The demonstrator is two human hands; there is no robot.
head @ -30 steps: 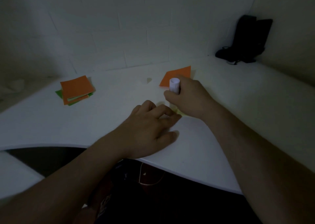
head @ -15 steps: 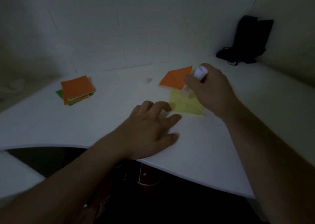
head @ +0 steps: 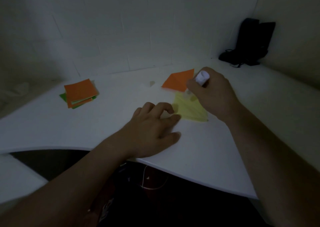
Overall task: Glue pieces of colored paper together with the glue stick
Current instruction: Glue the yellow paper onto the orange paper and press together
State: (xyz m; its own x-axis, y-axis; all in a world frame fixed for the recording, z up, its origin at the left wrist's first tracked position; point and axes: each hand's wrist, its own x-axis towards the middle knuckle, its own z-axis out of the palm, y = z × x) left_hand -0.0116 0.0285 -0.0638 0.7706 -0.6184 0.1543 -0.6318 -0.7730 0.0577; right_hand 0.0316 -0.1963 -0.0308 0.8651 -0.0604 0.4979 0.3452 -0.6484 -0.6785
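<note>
On the white table (head: pixel 199 157), near its middle, a yellow paper (head: pixel 188 109) is laid flat, and its near left corner is pinned under the fingertips of the left hand (head: pixel 152 128), whose fingers are bent and spread and grip nothing; this is judged to be done so that the sheet is kept from sliding under the glue. The glue stick (head: pixel 200 79) is gripped in the curled fingers of the right hand (head: pixel 214 95) and is held tilted, its white end raised and its lower tip brought down at the far corner of the yellow paper, though actual contact cannot be made out in the dim light. An orange paper (head: pixel 179 81) is placed just beyond, touching or nearly touching that corner, presumably as the piece to be joined next. Well apart on the left, a stack of orange and green papers (head: pixel 78 93) is kept in reserve. A black object (head: pixel 249 43) is propped in the far right corner.
</note>
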